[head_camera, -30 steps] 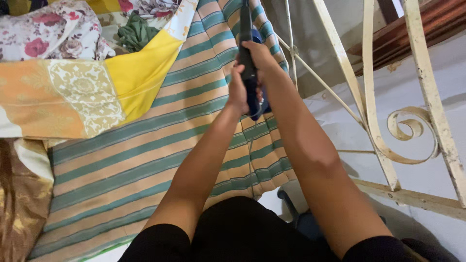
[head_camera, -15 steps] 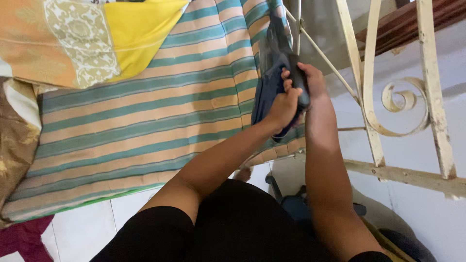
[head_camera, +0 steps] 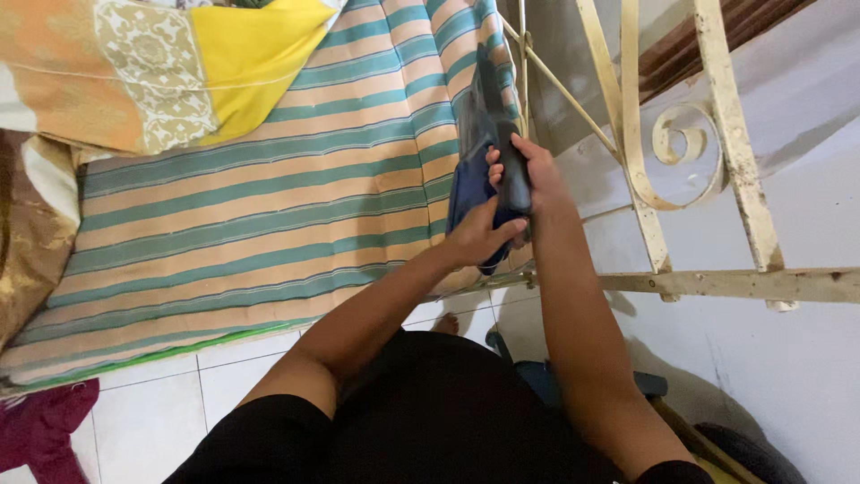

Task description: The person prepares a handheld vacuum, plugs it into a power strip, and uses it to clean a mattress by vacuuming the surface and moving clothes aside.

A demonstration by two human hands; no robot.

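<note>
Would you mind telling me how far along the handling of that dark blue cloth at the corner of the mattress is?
Done: nothing looks finished; the striped mattress lies bare. In hand: both hands grip the dark blue cloth at the mattress corner beside the cream metal bed frame, the left hand lower, the right hand above. Left: the cloth is bunched, and the patterned blanket lies heaped at the far end.

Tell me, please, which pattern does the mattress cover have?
The mattress cover has stripes of peach and teal green, running lengthwise. The head view shows it best.
</note>
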